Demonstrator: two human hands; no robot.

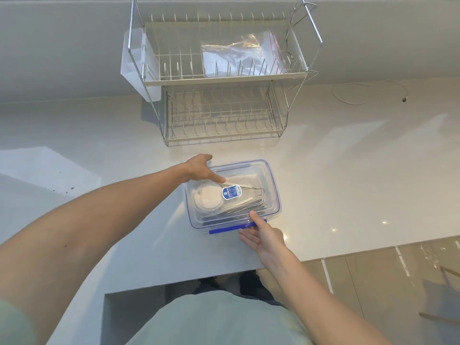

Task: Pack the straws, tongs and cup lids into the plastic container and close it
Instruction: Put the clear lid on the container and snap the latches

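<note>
A clear plastic container (pixel 272 185) with a blue-rimmed lid on top sits on the white counter in front of me. Through the lid I see white cup lids (pixel 207 198) at the left and metal tongs with straws (pixel 245 207) lying along the near side. A blue label (pixel 231 192) is stuck on the lid. My left hand (pixel 200 168) rests on the lid's far-left corner, thumb pressing down on the top. My right hand (pixel 262 236) is at the near edge, thumb on the lid and fingers under the blue clip (pixel 224 231).
A two-tier wire dish rack (pixel 224 78) stands behind the container against the wall, with a clear zip bag (pixel 239 53) on its upper shelf and a white cutlery holder (pixel 135 61) on its left side. The counter's front edge runs close below my right hand.
</note>
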